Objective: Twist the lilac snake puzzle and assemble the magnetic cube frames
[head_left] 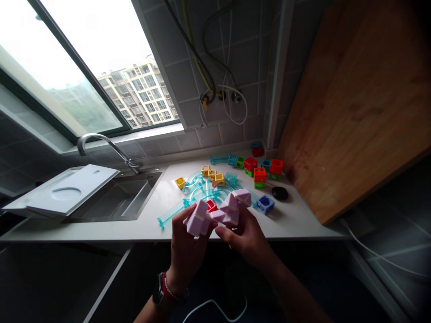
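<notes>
My left hand (pixel 188 251) is closed around a lilac plastic block piece (pixel 198 219) at the counter's front edge. In my right hand (pixel 251 240) is a zigzag stack of lilac blocks (pixel 232 208), gripped from below and the right. The two lilac pieces meet or overlap between my hands; whether they are joined I cannot tell. Just behind them lies a red block (pixel 211 206), partly hidden. Clear turquoise track pieces (pixel 193 194) spread over the counter beyond my hands. A blue square block (pixel 265 204) rests to the right of my right hand.
Yellow blocks (pixel 212 174) sit behind the tracks, with red-and-green stacked blocks (pixel 259 177) farther right. Near them is a black round object (pixel 279 193). A steel sink (pixel 141 197) with a tap (pixel 111 144) and white board (pixel 72 188) is left; a wooden panel (pixel 357 107) leans right.
</notes>
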`<action>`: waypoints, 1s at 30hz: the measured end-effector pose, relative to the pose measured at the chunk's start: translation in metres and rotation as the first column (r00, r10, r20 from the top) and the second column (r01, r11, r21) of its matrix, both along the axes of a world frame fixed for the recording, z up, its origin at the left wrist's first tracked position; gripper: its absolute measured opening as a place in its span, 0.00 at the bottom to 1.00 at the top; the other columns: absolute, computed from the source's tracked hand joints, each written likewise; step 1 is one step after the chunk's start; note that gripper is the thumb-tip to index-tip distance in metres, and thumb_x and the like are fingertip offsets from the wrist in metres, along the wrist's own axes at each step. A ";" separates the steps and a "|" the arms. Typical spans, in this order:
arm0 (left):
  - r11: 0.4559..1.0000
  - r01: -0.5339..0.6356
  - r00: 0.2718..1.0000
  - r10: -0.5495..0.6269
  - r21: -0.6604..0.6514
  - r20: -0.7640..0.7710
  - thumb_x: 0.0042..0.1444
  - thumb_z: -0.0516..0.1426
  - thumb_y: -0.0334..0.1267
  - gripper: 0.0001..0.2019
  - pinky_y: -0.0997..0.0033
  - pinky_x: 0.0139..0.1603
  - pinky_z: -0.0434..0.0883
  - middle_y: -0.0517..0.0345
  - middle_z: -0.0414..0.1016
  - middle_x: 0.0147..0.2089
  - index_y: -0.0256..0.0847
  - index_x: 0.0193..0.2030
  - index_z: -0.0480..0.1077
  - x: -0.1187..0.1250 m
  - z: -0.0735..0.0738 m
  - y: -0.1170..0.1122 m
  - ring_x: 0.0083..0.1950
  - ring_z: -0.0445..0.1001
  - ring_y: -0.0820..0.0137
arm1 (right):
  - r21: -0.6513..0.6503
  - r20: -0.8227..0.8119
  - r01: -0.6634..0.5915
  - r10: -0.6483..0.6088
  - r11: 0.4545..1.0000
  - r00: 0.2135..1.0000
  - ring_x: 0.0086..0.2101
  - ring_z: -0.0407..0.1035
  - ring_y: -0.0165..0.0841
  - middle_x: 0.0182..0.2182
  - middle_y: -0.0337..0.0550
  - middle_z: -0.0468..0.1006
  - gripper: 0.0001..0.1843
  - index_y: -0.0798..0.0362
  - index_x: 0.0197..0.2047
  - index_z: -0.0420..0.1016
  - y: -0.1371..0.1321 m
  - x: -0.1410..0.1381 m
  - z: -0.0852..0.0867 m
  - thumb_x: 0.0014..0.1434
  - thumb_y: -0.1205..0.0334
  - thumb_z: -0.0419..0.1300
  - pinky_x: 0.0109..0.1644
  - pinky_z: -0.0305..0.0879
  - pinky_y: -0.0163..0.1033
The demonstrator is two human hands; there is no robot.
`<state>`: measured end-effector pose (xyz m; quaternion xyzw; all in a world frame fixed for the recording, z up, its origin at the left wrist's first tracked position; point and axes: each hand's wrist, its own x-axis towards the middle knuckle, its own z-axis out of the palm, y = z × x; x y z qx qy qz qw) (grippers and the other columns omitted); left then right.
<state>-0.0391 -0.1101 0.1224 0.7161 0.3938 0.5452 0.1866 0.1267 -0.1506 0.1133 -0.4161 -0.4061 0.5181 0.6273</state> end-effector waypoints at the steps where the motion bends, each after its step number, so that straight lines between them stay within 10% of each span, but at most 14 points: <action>1: 1.000 -0.006 1.000 0.006 -0.020 0.018 0.53 0.72 0.35 0.31 0.60 0.49 0.81 0.52 0.77 0.56 0.47 0.61 0.66 -0.001 0.001 0.002 0.52 0.82 0.60 | 0.029 -0.027 -0.077 0.078 0.997 0.997 0.32 0.75 0.35 0.38 0.41 0.82 0.23 0.49 0.53 0.75 0.000 0.004 0.000 0.56 0.57 0.74 0.30 0.70 0.35; 5: 0.969 0.165 0.980 -0.139 -0.184 0.143 0.53 0.72 0.34 0.32 0.63 0.50 0.80 0.54 0.77 0.56 0.49 0.62 0.65 -0.002 0.007 0.006 0.50 0.81 0.64 | 0.139 -0.088 -0.339 0.353 0.930 0.932 0.28 0.76 0.32 0.30 0.39 0.82 0.17 0.52 0.51 0.75 0.004 0.028 -0.010 0.61 0.56 0.70 0.35 0.75 0.39; 11: 0.741 0.493 0.863 -0.350 -0.456 0.365 0.55 0.71 0.39 0.28 0.65 0.45 0.81 0.53 0.79 0.51 0.44 0.60 0.67 0.005 0.007 0.006 0.45 0.82 0.64 | 0.128 -0.166 -0.396 0.413 0.909 0.895 0.22 0.74 0.32 0.25 0.38 0.82 0.26 0.53 0.47 0.79 0.012 0.042 -0.037 0.48 0.52 0.78 0.26 0.69 0.35; 22: 0.969 0.165 0.986 -0.162 -0.186 0.031 0.56 0.69 0.34 0.27 0.63 0.47 0.79 0.51 0.78 0.55 0.48 0.61 0.68 -0.002 -0.011 -0.004 0.49 0.81 0.62 | 0.054 -0.137 -0.236 0.241 0.970 0.961 0.18 0.65 0.26 0.21 0.36 0.76 0.18 0.55 0.30 0.78 0.016 0.022 -0.016 0.47 0.53 0.78 0.21 0.61 0.32; 30: 0.972 0.156 0.988 -0.154 -0.174 0.023 0.57 0.69 0.35 0.30 0.56 0.57 0.76 0.49 0.74 0.61 0.49 0.64 0.65 -0.001 -0.013 -0.009 0.58 0.77 0.57 | 0.047 -0.226 -0.068 0.077 0.997 0.971 0.16 0.60 0.22 0.22 0.35 0.75 0.19 0.55 0.35 0.79 0.012 0.003 -0.016 0.53 0.49 0.76 0.17 0.54 0.29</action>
